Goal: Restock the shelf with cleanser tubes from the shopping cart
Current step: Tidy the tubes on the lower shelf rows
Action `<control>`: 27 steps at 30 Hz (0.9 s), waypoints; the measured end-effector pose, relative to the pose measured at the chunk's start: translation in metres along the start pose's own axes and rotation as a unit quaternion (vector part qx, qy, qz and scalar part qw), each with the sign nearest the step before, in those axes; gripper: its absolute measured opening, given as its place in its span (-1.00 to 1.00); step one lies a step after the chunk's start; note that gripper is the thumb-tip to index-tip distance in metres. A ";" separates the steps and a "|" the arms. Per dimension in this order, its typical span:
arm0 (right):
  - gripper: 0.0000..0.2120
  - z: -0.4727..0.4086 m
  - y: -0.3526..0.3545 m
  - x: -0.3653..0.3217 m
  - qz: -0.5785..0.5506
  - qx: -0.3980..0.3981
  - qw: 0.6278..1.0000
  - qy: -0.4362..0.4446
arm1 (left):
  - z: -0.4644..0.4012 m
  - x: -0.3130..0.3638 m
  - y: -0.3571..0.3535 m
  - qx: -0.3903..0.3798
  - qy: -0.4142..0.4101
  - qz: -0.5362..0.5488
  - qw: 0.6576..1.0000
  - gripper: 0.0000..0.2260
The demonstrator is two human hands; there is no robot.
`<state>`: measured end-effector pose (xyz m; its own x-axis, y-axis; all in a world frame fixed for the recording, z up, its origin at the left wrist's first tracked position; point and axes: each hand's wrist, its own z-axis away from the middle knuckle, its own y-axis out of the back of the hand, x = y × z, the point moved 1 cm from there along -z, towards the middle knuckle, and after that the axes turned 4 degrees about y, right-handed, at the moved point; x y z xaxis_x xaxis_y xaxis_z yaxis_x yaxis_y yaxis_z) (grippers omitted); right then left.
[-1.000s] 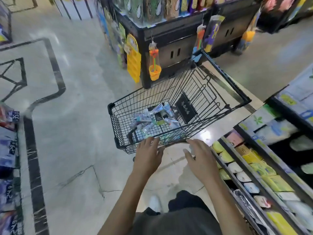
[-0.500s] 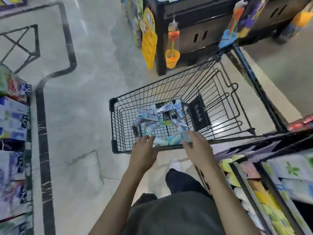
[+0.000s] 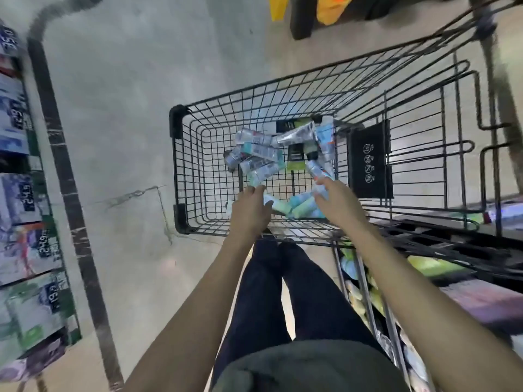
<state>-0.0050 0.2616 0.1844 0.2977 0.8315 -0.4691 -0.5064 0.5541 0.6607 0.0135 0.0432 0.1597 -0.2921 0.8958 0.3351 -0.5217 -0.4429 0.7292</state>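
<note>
A black wire shopping cart [image 3: 178, 176] stands in front of me on the grey floor. Several cleanser tubes [image 3: 260, 154] lie in a loose pile on its bottom, silver, white, teal and light green ones. My left hand [image 3: 250, 207] reaches over the cart's near rim, fingers stretched toward the tubes and holding nothing. My right hand [image 3: 336, 202] reaches in beside it, its fingertips at a white tube with an orange mark [image 3: 319, 172]; I cannot tell whether they touch it. A few green and teal tubes [image 3: 302, 206] lie between the two hands.
A low shelf [image 3: 424, 250] with yellow and pale packets runs along my right, close to the cart. Stocked shelves with price tags [image 3: 25, 193] line the left edge. A dark display stand [image 3: 302, 21] with yellow hanging goods stands beyond the cart. My legs are below the cart's rim.
The view has tilted down and moved closer to the cart. Both hands have gone from the cart's near rim farther in over the tubes.
</note>
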 end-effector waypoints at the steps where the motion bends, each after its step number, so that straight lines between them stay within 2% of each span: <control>1: -0.62 -0.018 -0.007 0.005 0.004 -0.001 1.000 -0.004 | -0.019 -0.004 -0.008 -0.007 0.007 0.000 1.000 -0.57; 3: -0.65 -0.053 -0.023 0.017 0.011 0.001 1.000 -0.021 | -0.056 -0.012 -0.027 -0.016 0.013 -0.007 1.000 -0.59; 7: -0.82 -0.118 -0.056 0.050 0.045 0.006 0.998 -0.037 | -0.126 -0.031 -0.070 -0.025 0.007 -0.057 0.998 -0.57; 13: -0.70 -0.197 -0.089 0.094 0.121 0.003 0.991 -0.054 | -0.202 -0.054 -0.133 -0.006 -0.021 -0.108 0.994 -0.39; 18: -0.60 -0.230 -0.111 0.134 0.131 -0.009 0.988 -0.080 | -0.222 -0.064 -0.159 0.043 -0.039 -0.149 0.987 -0.37; 23: -0.55 -0.237 -0.119 0.139 0.111 -0.005 0.988 -0.104 | -0.224 -0.079 -0.167 0.084 -0.075 -0.162 0.980 -0.32; 27: -0.55 -0.235 -0.122 0.138 0.037 0.017 0.992 -0.122 | -0.226 -0.082 -0.161 0.105 -0.108 -0.153 0.977 -0.36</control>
<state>-0.0927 0.2997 -0.0990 0.4489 0.8532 -0.2655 -0.5073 0.4879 0.7103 -0.0595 0.0321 -0.1204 0.0386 0.9822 0.1840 -0.3749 -0.1564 0.9138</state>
